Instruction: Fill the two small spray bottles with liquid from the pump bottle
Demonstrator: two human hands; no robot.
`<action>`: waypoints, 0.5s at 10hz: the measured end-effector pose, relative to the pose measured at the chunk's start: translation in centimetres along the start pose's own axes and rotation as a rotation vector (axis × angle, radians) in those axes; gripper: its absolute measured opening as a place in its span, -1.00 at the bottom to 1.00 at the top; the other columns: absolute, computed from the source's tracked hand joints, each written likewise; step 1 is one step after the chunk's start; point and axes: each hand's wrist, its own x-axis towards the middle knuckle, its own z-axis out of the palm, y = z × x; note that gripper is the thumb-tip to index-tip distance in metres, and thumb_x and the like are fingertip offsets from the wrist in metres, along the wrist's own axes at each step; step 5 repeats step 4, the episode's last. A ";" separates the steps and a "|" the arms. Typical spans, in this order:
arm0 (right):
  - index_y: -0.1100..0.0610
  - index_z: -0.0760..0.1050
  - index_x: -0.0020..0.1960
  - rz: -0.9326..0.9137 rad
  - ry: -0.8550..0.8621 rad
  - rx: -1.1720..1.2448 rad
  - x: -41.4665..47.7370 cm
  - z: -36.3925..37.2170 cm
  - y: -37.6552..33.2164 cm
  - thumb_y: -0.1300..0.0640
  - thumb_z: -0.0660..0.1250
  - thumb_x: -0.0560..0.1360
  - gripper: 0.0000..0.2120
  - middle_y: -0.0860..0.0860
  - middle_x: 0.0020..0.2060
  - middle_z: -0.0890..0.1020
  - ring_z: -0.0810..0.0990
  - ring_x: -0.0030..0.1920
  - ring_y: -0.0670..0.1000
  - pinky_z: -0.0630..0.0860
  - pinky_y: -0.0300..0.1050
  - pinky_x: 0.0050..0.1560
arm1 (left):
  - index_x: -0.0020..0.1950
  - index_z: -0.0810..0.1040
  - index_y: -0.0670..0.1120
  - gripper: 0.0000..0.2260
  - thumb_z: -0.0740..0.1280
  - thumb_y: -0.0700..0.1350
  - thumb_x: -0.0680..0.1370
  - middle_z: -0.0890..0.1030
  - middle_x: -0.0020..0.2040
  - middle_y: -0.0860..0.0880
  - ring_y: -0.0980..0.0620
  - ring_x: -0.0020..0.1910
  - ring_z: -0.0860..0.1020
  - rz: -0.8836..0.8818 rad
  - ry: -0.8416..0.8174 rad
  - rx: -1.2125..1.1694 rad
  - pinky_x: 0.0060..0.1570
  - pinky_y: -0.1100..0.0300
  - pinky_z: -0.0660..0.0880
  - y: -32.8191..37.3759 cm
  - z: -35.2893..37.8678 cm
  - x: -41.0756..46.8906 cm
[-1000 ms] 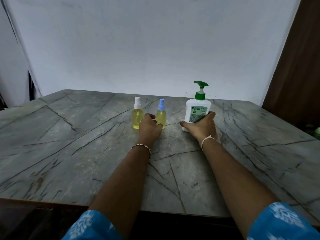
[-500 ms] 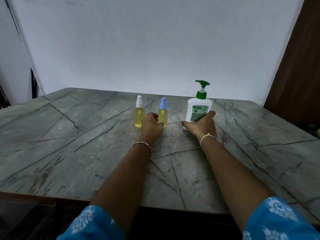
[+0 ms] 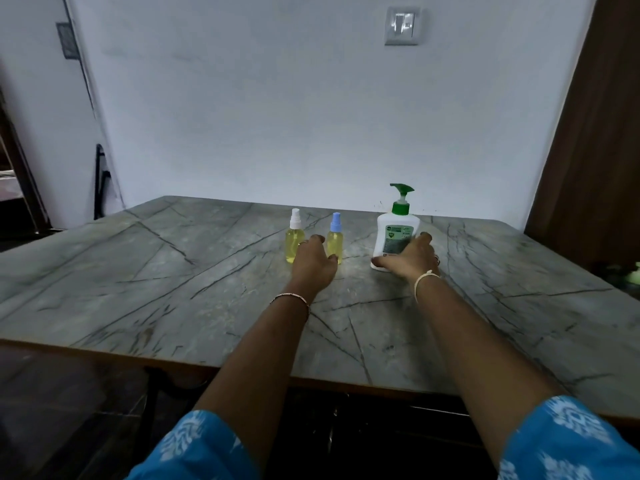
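At the far centre of the grey veined table [image 3: 173, 289], three bottles stand upright in a row, long axes vertical. From the left they are the white-capped spray bottle [image 3: 295, 242], the blue-capped spray bottle [image 3: 335, 242] and, set apart to their right, the pump bottle [image 3: 394, 237]. Both spray bottles have their caps on and show yellow liquid up to near the shoulder.

The left hand [image 3: 313, 263] lies palm down in the gap between the two spray bottles. The blue-capped spray bottle stands just to its right, with the thumb across the near foot of it. The white-capped spray bottle stands just to its left, touching or very nearly touching the outer fingers. The fingers are loosely curled. Whether they actually pinch either bottle cannot be told from this angle.

The right hand [image 3: 410, 258] holds the pump bottle low down, thumb along the front of the base and fingers wrapped round its right side. The bottle rests on the table.

Assessment: the left hand is nearer both spray bottles, so any lift of one falls to it. A short closure rightward would secure the blue-capped one.
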 end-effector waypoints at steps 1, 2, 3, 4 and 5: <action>0.21 0.20 0.34 -0.040 -0.014 -0.073 -1.5 -0.1 0.0 -0.09 0.64 0.12 -0.02 0.15 0.29 0.44 0.41 0.33 0.20 0.35 0.17 0.33 | 0.42 0.29 -0.21 -0.53 0.31 -0.10 0.56 0.44 0.33 -0.22 -0.15 0.33 0.39 0.073 -0.027 0.073 0.24 0.09 0.33 0.2 -0.3 -1.8; 0.23 0.09 0.46 -0.080 -0.019 -0.157 -2.7 0.0 0.0 -0.11 0.61 0.19 0.06 0.15 0.42 0.29 0.23 0.45 0.18 0.20 0.18 0.43 | 0.43 0.27 -0.20 -0.53 0.29 -0.08 0.58 0.41 0.34 -0.24 -0.17 0.32 0.38 0.145 -0.043 0.144 0.25 0.06 0.33 0.3 -0.4 -3.1; 0.25 -0.11 0.53 -0.133 -0.031 -0.216 -3.6 -0.2 -0.6 -0.11 0.52 0.33 0.08 0.17 0.53 0.05 -0.01 0.54 0.14 -0.02 0.14 0.51 | 0.44 0.25 -0.20 -0.54 0.24 -0.05 0.60 0.38 0.37 -0.23 -0.18 0.35 0.37 0.204 -0.029 0.184 0.30 0.02 0.32 0.5 -0.7 -3.7; 0.24 -0.17 0.54 -0.271 0.092 -0.197 -3.5 -0.6 -1.5 -0.10 0.40 0.45 -0.02 0.12 0.56 -0.06 -0.15 0.55 0.09 -0.14 0.12 0.51 | 0.51 0.16 -0.17 -0.51 0.14 -0.01 0.63 0.26 0.48 -0.19 -0.17 0.47 0.21 0.279 0.064 0.290 0.43 -0.04 0.18 0.8 -0.9 -3.0; 0.24 -0.17 0.54 -0.271 0.092 -0.197 -3.5 -0.6 -1.5 -0.10 0.40 0.45 -0.02 0.12 0.56 -0.06 -0.15 0.55 0.09 -0.14 0.12 0.51 | 0.51 0.16 -0.17 -0.51 0.14 -0.01 0.63 0.26 0.48 -0.19 -0.17 0.47 0.21 0.279 0.064 0.290 0.43 -0.04 0.18 0.8 -0.9 -3.0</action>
